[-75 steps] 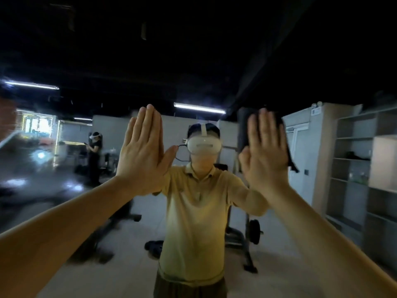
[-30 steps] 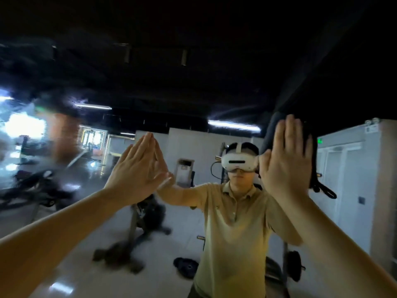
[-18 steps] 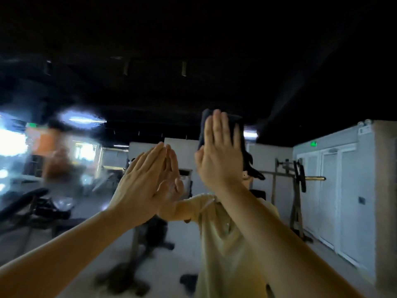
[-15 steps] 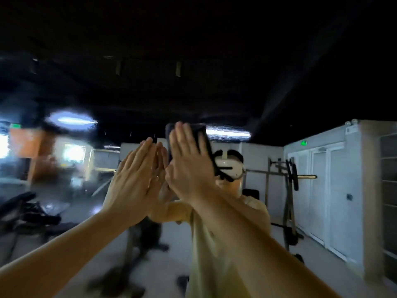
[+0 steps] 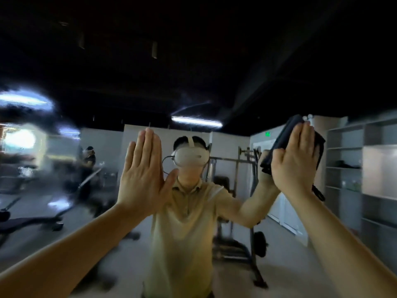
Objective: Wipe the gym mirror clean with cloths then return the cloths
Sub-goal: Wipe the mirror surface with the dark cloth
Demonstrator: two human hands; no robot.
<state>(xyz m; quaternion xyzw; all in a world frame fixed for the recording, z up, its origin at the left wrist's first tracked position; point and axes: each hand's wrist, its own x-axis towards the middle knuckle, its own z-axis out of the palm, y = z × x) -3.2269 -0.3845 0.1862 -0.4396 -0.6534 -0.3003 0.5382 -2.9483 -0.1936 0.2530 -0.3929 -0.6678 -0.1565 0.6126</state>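
Cloth (image 5: 280, 139), dark and folded into a thick pad, lies flat against the mirror (image 5: 236, 61), up and to the right of the reflected white headset (image 5: 191, 157). Its long axis is tilted, running from a lower end nearer the headset up and away to a higher end on the far right. One dark edge shows on either side of the hand covering it, and a thin loop hangs down from under the wrist.

The person's right hand (image 5: 294, 160) presses the cloth to the glass. Its palm is flat, its fingers are straight, close together and pointing up, and its thumb lies along the cloth's lower end. The forearm rises steeply from the bottom right corner.

The left hand (image 5: 142, 171) is flat on the glass just left of the headset and lower than the right one. Its fingers are straight and together, and its thumb is spread out toward the headset. Whether anything lies under this palm cannot be told. Its forearm comes up from the lower left.

The two hands are well apart, with the headset between them. Mirror surface runs on above, below and beside both hands to the borders of the view. It reflects a weight rack (image 5: 242, 211) below and right of the headset and shelving (image 5: 348, 160) far right.
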